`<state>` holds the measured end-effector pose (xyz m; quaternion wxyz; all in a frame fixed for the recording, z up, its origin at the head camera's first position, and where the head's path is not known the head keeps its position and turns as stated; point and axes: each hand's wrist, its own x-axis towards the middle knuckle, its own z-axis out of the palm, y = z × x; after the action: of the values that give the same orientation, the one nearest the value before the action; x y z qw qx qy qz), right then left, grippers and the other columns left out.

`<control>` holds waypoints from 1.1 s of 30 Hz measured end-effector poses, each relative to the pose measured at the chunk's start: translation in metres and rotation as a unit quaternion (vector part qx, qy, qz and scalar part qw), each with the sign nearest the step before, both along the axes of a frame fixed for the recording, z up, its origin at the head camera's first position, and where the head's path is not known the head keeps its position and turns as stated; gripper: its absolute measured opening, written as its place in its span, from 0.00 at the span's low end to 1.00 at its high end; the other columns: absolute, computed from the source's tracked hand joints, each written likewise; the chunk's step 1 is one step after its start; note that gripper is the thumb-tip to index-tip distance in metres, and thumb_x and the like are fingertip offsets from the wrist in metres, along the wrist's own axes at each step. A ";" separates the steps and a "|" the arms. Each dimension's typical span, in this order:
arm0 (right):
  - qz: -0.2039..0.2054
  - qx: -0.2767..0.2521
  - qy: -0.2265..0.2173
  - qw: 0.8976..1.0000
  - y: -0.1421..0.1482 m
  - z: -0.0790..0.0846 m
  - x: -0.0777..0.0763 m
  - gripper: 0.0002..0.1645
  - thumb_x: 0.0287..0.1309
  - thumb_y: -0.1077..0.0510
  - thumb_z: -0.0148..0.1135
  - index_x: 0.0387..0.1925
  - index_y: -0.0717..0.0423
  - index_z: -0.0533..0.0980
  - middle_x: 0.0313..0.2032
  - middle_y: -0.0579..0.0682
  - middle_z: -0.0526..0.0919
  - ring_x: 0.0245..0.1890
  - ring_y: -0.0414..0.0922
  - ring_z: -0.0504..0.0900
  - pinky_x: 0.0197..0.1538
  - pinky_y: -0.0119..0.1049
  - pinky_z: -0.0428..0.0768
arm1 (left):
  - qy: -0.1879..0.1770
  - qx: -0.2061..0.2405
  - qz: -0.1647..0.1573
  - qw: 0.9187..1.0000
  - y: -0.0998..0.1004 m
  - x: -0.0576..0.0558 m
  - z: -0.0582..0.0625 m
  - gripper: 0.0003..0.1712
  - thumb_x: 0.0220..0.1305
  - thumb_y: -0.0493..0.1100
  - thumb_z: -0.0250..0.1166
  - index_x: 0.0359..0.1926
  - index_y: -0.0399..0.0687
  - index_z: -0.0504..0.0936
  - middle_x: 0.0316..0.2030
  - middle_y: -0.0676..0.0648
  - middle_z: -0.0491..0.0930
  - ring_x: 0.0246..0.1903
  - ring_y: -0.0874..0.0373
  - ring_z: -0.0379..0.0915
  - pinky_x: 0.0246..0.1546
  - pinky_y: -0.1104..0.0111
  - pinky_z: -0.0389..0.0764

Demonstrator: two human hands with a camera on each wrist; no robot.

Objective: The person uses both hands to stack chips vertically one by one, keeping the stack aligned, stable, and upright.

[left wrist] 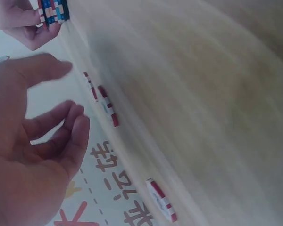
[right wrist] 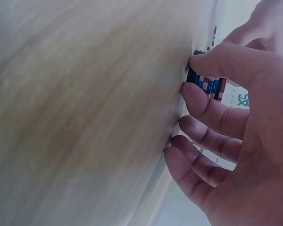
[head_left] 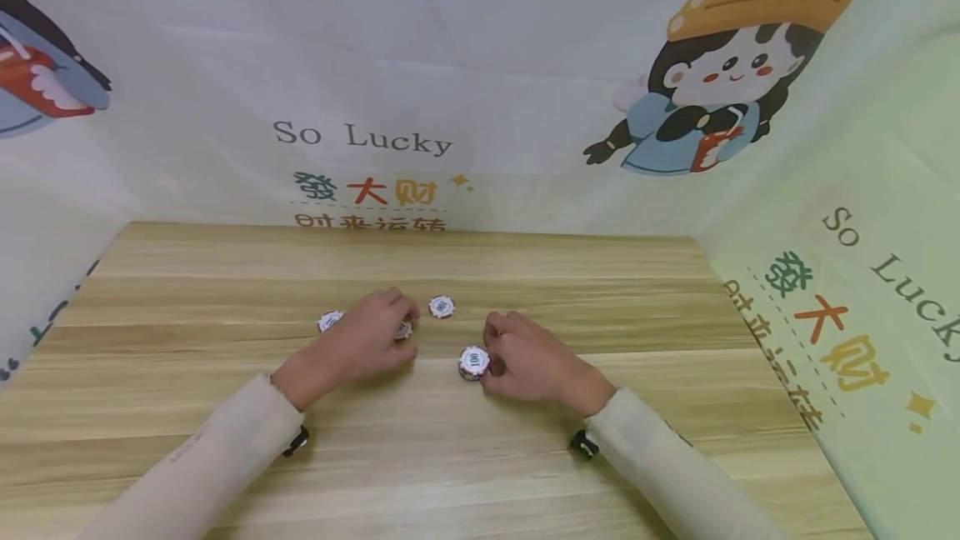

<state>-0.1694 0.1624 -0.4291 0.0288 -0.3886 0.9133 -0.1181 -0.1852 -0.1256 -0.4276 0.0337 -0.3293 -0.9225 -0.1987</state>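
Note:
My right hand point(head_left: 536, 361) holds a short stack of poker chips point(head_left: 474, 362) by its right side, thumb and index finger at its edge. A white chip marked 100 lies on top; blue, white, dark and red edges point(right wrist: 210, 87) show below it in the right wrist view. My left hand point(head_left: 367, 336) is just over a red-and-white poker chip point(head_left: 404, 329), partly covering it. Nothing lies between its thumb and fingers point(left wrist: 80, 132) in the left wrist view. One more chip point(head_left: 442, 307) lies beyond the left fingertips, and another point(head_left: 330, 321) sits left of that hand.
The chips are on a wooden table point(head_left: 600, 282) with a light grain. A printed cloth point(head_left: 510, 107) with cartoon figures and lettering hangs along its back and sides. Dark straps point(head_left: 583, 444) show at both sleeve cuffs.

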 end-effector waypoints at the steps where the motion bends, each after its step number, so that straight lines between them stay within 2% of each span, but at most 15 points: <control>1: 0.000 -0.001 -0.001 1.000 0.000 0.000 0.000 0.21 0.59 0.53 0.75 0.18 0.45 0.71 0.44 0.46 0.78 0.39 0.46 0.73 0.44 0.38 0.76 | 0.002 -0.003 0.004 1.000 -0.001 -0.001 -0.001 0.18 0.62 0.38 0.73 0.50 0.31 0.85 0.45 0.39 0.82 0.45 0.44 0.80 0.50 0.50 0.85; 5: 0.003 -0.003 0.001 1.000 0.000 0.000 -0.001 0.20 0.58 0.54 0.75 0.17 0.45 0.72 0.43 0.45 0.79 0.38 0.45 0.72 0.44 0.38 0.76 | 0.004 -0.021 0.028 0.999 -0.004 -0.005 -0.004 0.21 0.62 0.37 0.74 0.52 0.27 0.84 0.48 0.34 0.82 0.50 0.37 0.80 0.55 0.46 0.83; 8: 0.005 -0.002 0.004 1.000 0.000 0.000 -0.001 0.20 0.57 0.54 0.75 0.17 0.45 0.72 0.43 0.46 0.79 0.38 0.45 0.72 0.45 0.38 0.76 | 0.000 -0.031 0.040 0.999 -0.005 -0.007 -0.006 0.22 0.62 0.39 0.75 0.52 0.27 0.84 0.45 0.34 0.81 0.48 0.37 0.79 0.54 0.46 0.83; 12: 0.004 0.000 0.006 1.000 0.000 0.000 -0.001 0.20 0.57 0.54 0.74 0.18 0.45 0.72 0.43 0.45 0.78 0.38 0.45 0.72 0.45 0.38 0.76 | 0.006 -0.041 0.045 0.998 -0.006 -0.009 -0.005 0.19 0.60 0.40 0.75 0.47 0.28 0.85 0.39 0.37 0.81 0.42 0.39 0.79 0.50 0.46 0.83; 18: 0.003 0.001 0.003 1.000 0.000 0.000 -0.001 0.19 0.58 0.54 0.74 0.18 0.45 0.73 0.43 0.45 0.78 0.38 0.45 0.72 0.45 0.37 0.76 | -0.007 -0.046 0.060 0.997 -0.005 -0.010 -0.004 0.17 0.58 0.39 0.73 0.44 0.29 0.86 0.37 0.37 0.82 0.40 0.40 0.79 0.48 0.46 0.83; 26: 0.002 0.000 0.003 1.000 0.000 0.000 0.000 0.20 0.57 0.55 0.75 0.17 0.45 0.72 0.43 0.46 0.79 0.38 0.45 0.72 0.45 0.37 0.76 | -0.006 -0.040 0.051 0.998 -0.003 -0.008 -0.008 0.20 0.56 0.40 0.74 0.44 0.26 0.86 0.37 0.36 0.83 0.40 0.39 0.81 0.47 0.48 0.86; 33: -0.002 -0.001 -0.004 1.000 0.002 0.001 0.000 0.20 0.58 0.55 0.75 0.17 0.45 0.72 0.43 0.45 0.78 0.38 0.45 0.72 0.45 0.37 0.76 | 0.003 -0.030 0.036 0.999 0.006 -0.004 -0.006 0.20 0.58 0.42 0.75 0.43 0.29 0.85 0.37 0.38 0.82 0.40 0.41 0.80 0.48 0.48 0.85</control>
<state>-0.1690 0.1640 -0.4285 0.0316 -0.3861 0.9140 -0.1203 -0.1891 -0.1201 -0.4333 0.0340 -0.2978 -0.9391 -0.1682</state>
